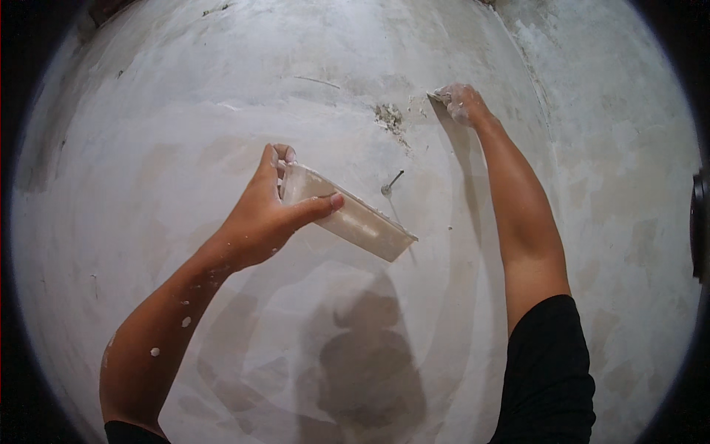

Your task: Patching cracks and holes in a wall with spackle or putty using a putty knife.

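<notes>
Centre of view: a pale, translucent, rectangular plastic tub (362, 226), white residue along its rim, in front of a grey-white, patchily coated wall (185, 185). It slants, its high end toward 10 o'clock and its low end toward 4. My left hand (277, 203), just off centre toward 9 o'clock, is part-closed on the high end: thumb along the outer side facing me, fingers curled round the end. The tub's contents are hidden from this angle. My right hand (466, 103), between 1 and 2 o'clock, is mostly curled shut, white-smeared, around a thin, flat, dark-edged scraper-like tool (438, 95); the handle is covered, and I cannot tell whether the edge touches the wall. Just beside it, toward 9 o'clock from the tool, lies a rough, crumbly, grey-brown patch (388, 117). A thin, dark metal nail (396, 180) projects near the tub's rim. Risks, as I judge them: the tub is held at one end only, so a heavy load or slick fingers could let the low end drop and spill; raising the tub could catch its rim on the nail; pressing hard at the rough patch could break loose more crumbs; wet residue on the right hand could make the tool twist.
</notes>
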`<action>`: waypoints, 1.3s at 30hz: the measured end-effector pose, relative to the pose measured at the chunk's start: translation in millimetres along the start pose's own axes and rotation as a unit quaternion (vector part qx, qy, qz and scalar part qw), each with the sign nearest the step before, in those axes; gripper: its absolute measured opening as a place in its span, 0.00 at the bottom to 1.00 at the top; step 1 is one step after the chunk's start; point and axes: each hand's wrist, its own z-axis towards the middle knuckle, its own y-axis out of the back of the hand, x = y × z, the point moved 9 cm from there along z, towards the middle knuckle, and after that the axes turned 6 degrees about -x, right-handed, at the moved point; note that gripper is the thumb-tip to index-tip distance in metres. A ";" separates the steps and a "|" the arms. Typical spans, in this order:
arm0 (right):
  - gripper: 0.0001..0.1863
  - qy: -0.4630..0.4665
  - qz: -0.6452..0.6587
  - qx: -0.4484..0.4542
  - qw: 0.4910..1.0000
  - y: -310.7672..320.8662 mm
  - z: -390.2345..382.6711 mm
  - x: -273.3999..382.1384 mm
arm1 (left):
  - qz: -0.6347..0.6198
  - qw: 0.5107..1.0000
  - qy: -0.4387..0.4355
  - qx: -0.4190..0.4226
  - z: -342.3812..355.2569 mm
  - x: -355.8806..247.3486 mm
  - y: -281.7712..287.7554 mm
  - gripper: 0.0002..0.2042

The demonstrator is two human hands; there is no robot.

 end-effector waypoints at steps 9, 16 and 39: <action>0.14 0.051 0.012 0.200 0.978 6.0 -59.9 40.5 | -0.038 0.998 0.011 -0.042 10.7 39.1 8.7 0.48; 0.13 0.120 0.064 0.008 0.991 25.3 -5.3 48.8 | -0.046 0.997 -0.006 -0.065 12.1 33.7 7.8 0.48; 0.18 0.165 0.160 0.084 0.970 26.5 -55.0 62.7 | -0.032 0.998 0.026 -0.054 6.3 35.2 5.7 0.51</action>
